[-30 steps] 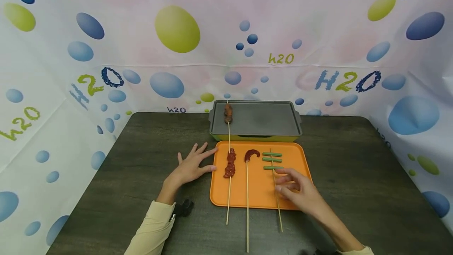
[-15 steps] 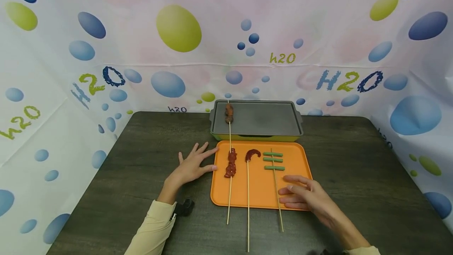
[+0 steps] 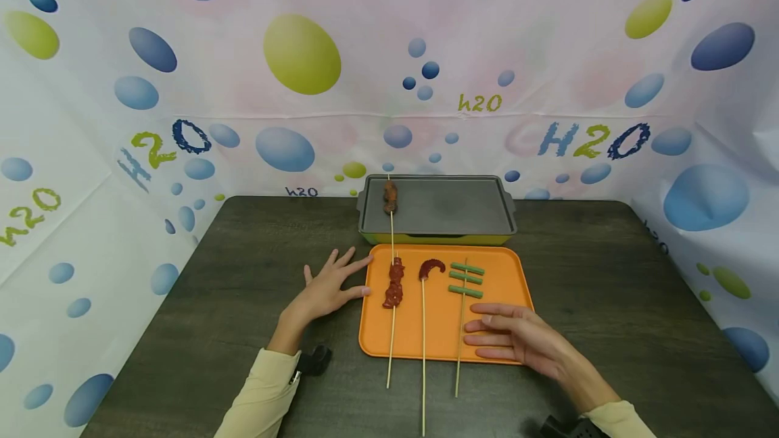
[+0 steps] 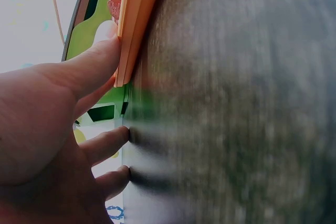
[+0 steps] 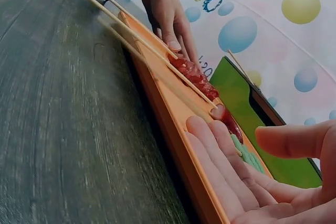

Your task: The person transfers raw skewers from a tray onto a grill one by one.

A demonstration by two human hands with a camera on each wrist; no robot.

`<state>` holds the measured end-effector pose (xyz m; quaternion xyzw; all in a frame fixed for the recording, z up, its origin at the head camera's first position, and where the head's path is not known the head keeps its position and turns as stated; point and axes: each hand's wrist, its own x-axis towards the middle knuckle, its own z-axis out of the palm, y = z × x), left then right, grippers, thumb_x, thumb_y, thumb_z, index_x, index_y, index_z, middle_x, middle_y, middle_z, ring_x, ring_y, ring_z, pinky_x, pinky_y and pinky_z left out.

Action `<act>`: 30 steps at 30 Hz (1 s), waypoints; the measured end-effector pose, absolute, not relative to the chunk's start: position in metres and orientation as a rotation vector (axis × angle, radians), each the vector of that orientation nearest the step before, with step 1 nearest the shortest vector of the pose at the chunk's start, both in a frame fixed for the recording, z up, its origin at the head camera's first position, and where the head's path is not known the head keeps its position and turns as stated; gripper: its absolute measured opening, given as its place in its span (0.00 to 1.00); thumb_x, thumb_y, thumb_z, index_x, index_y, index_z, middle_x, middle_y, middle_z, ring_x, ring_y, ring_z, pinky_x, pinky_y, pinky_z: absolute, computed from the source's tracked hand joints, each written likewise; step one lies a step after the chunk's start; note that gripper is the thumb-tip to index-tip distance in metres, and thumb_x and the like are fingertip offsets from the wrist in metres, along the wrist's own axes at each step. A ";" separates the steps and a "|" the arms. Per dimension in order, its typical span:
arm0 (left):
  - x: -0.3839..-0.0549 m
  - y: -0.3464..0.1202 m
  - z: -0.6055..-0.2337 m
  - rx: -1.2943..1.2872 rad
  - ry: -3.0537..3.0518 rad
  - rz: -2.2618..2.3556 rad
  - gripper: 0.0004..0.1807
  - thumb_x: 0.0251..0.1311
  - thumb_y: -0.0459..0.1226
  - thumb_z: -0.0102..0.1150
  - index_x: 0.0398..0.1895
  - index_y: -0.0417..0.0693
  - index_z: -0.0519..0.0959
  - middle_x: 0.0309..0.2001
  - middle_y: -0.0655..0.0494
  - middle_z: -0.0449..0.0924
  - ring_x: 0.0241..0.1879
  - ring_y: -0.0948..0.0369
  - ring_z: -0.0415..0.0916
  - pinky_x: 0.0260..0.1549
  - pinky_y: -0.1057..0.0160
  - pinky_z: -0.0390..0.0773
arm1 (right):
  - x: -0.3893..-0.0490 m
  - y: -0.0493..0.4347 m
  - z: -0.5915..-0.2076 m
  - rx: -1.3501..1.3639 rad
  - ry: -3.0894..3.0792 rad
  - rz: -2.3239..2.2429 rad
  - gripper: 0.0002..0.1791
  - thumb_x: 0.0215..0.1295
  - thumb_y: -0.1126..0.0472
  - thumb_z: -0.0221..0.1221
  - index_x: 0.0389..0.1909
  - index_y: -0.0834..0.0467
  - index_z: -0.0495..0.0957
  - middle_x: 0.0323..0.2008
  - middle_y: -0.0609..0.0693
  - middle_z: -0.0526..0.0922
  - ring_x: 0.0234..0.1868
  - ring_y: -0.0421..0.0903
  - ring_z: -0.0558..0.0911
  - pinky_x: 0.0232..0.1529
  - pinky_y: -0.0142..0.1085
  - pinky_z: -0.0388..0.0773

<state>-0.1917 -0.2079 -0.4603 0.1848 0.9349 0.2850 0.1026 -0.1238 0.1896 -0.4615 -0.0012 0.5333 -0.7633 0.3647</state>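
Observation:
An orange tray (image 3: 505, 276) lies on the dark table. My left hand (image 3: 325, 293) is spread at its left side, thumb and index finger touching the rim; the left wrist view shows the other fingertips on the tabletop. Over the tray's front right, my right hand (image 3: 526, 336) has its fingers extended, fingertips right at the stick of a skewer with several green bean-like pieces (image 3: 465, 292). In the right wrist view the thumb stands apart from the fingers. Left of that skewer lie one with a curled dark red tentacle-like piece (image 3: 432, 265) and one with red meat chunks (image 3: 394, 286).
Behind the tray stands a grey grill plate (image 3: 456, 205) on a green base. A skewer of browned meat (image 3: 390, 196) rests on its left part, its stick reaching down over the tray. A printed cloth (image 3: 365, 53) hangs behind the table.
My right hand has moved down and straightened its fingers. The green skewer has turned, its lower stick end swinging left and its green pieces tilting. My left hand stays at the rim.

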 end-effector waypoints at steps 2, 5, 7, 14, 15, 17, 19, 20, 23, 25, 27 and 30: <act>-0.191 -0.208 -0.460 0.548 2.762 0.848 0.37 0.70 0.53 0.61 0.80 0.59 0.64 0.81 0.41 0.48 0.79 0.34 0.34 0.57 0.15 0.26 | -0.123 0.189 -0.461 -0.002 1.377 -1.968 0.37 0.79 0.61 0.55 0.78 0.72 0.50 0.55 0.61 0.84 0.56 0.55 0.85 0.58 0.49 0.79; -0.191 -0.207 -0.460 0.560 2.766 0.856 0.37 0.70 0.53 0.61 0.80 0.59 0.64 0.81 0.40 0.48 0.79 0.34 0.34 0.57 0.15 0.26 | -0.122 0.190 -0.459 -0.012 1.394 -1.950 0.38 0.80 0.60 0.54 0.79 0.73 0.47 0.55 0.64 0.84 0.55 0.56 0.85 0.57 0.49 0.80; -0.191 -0.207 -0.459 0.562 2.767 0.859 0.37 0.70 0.53 0.61 0.80 0.59 0.64 0.81 0.40 0.48 0.79 0.34 0.34 0.57 0.15 0.26 | -0.123 0.191 -0.457 -0.016 1.375 -1.926 0.39 0.81 0.59 0.53 0.79 0.72 0.43 0.57 0.66 0.82 0.57 0.58 0.85 0.58 0.49 0.79; -0.192 -0.208 -0.460 0.560 2.762 0.857 0.37 0.70 0.52 0.61 0.80 0.58 0.64 0.81 0.40 0.48 0.79 0.34 0.34 0.57 0.15 0.26 | -0.132 0.187 -0.455 -0.014 1.250 -1.869 0.42 0.84 0.54 0.47 0.81 0.68 0.32 0.64 0.71 0.75 0.62 0.60 0.80 0.64 0.52 0.74; -0.192 -0.208 -0.461 0.561 2.762 0.854 0.37 0.70 0.53 0.61 0.80 0.58 0.64 0.81 0.40 0.48 0.79 0.34 0.34 0.57 0.15 0.26 | -0.132 0.185 -0.455 -0.013 1.239 -1.871 0.42 0.84 0.54 0.47 0.81 0.67 0.32 0.64 0.72 0.75 0.63 0.61 0.80 0.65 0.53 0.73; -0.192 -0.209 -0.462 0.555 2.762 0.850 0.37 0.70 0.53 0.61 0.80 0.59 0.63 0.81 0.41 0.47 0.79 0.34 0.34 0.57 0.16 0.25 | -0.133 0.182 -0.455 -0.008 1.216 -1.880 0.41 0.84 0.55 0.46 0.81 0.67 0.32 0.66 0.73 0.73 0.63 0.61 0.79 0.65 0.53 0.72; -0.192 -0.209 -0.463 0.551 2.761 0.852 0.37 0.70 0.53 0.61 0.80 0.60 0.63 0.81 0.42 0.47 0.79 0.35 0.33 0.58 0.16 0.25 | -0.133 0.179 -0.455 0.003 1.192 -1.894 0.40 0.85 0.56 0.45 0.81 0.66 0.32 0.67 0.73 0.71 0.64 0.61 0.79 0.66 0.54 0.72; -0.192 -0.209 -0.463 0.551 2.762 0.853 0.37 0.70 0.53 0.61 0.80 0.60 0.64 0.81 0.42 0.47 0.79 0.35 0.33 0.58 0.16 0.25 | -0.133 0.178 -0.456 0.009 1.183 -1.902 0.40 0.85 0.56 0.45 0.81 0.66 0.32 0.67 0.72 0.71 0.64 0.61 0.79 0.66 0.54 0.71; -0.191 -0.209 -0.462 0.548 2.760 0.854 0.37 0.70 0.53 0.61 0.80 0.60 0.64 0.81 0.42 0.47 0.79 0.35 0.33 0.57 0.15 0.25 | -0.132 0.177 -0.457 0.032 1.155 -1.930 0.39 0.85 0.58 0.44 0.81 0.66 0.32 0.66 0.70 0.73 0.65 0.60 0.78 0.67 0.54 0.71; -0.191 -0.209 -0.462 0.547 2.759 0.848 0.37 0.70 0.53 0.61 0.80 0.60 0.64 0.81 0.42 0.47 0.79 0.35 0.33 0.57 0.15 0.25 | -0.130 0.177 -0.458 0.048 1.148 -1.949 0.39 0.84 0.60 0.46 0.81 0.67 0.33 0.64 0.66 0.76 0.64 0.59 0.79 0.67 0.54 0.71; -0.191 -0.209 -0.462 0.547 2.759 0.842 0.37 0.70 0.54 0.61 0.80 0.60 0.64 0.81 0.42 0.47 0.79 0.35 0.33 0.57 0.15 0.26 | -0.127 0.176 -0.458 0.067 1.149 -1.972 0.39 0.83 0.62 0.48 0.81 0.67 0.37 0.61 0.63 0.79 0.63 0.59 0.80 0.66 0.54 0.72; -0.192 -0.208 -0.462 0.547 2.761 0.840 0.37 0.70 0.54 0.61 0.80 0.61 0.64 0.81 0.42 0.48 0.79 0.35 0.33 0.57 0.15 0.26 | -0.122 0.175 -0.457 0.075 1.175 -1.996 0.37 0.80 0.66 0.52 0.81 0.66 0.45 0.55 0.57 0.83 0.60 0.58 0.83 0.62 0.53 0.76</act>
